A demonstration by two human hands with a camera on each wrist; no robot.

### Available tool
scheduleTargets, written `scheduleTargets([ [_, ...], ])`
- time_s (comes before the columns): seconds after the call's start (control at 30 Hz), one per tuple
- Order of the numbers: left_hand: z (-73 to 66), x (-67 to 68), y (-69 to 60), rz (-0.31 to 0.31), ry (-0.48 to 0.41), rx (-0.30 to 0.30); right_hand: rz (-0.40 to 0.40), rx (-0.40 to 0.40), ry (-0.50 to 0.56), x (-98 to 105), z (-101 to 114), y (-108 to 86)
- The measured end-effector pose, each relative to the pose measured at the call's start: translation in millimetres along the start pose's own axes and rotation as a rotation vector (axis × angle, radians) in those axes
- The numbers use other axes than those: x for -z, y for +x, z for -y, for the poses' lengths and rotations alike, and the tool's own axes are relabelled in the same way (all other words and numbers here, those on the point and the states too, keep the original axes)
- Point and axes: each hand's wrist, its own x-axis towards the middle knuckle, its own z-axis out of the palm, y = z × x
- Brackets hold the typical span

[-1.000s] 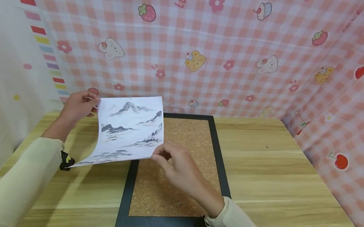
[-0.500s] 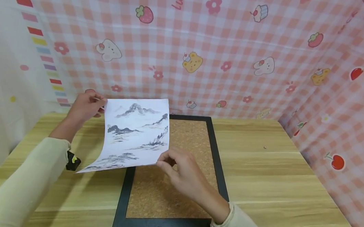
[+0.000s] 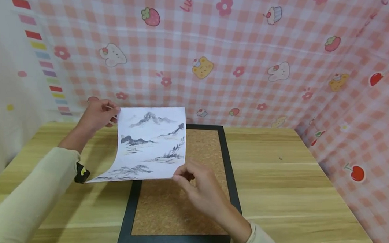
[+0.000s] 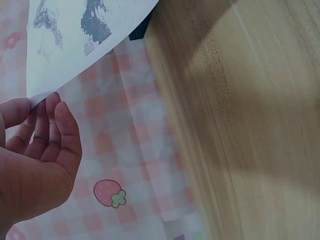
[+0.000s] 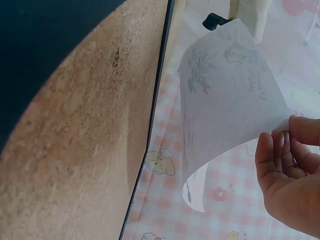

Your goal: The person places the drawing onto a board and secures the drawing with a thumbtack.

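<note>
A white sheet of paper printed with an ink mountain landscape hangs in the air between both hands, its lower left corner curling outward. My left hand pinches its upper left corner between thumb and fingers; the left wrist view shows this grip on the paper closely. With thumb and fingertips my right hand holds the lower right corner. Below and behind the sheet, a cork board with a black frame lies on the table, partly hidden by the paper and the right forearm.
The wood-grain table extends to both sides of the board. A tiny object lies on its right part. Pink checked cloth with cartoon prints hangs behind and on the right. A black wrist device sits at the left cuff.
Both hands and the paper have shifted slightly to the right, further over the framed cork board. The view has turned a little, and both grips on the sheet stay the same.
</note>
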Motion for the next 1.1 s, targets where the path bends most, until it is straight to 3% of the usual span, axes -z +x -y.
scheduleTargets([
  [0.27, -4.6, -6.5, 1.9, 0.008, 0.014, -0.005, -0.023, 0.018, -0.026, 2.0, -4.2, -6.6],
  [0.7, -15.5, -22.5, 7.4, 0.021, -0.006, 0.008, -0.092, -0.073, -0.071, 18.3, -8.7, -13.0],
  [1.1, -20.8, -38.2, 11.1, 0.053, -0.01, -0.005, -0.154, -0.129, -0.002, 28.0, -19.3, -18.3],
])
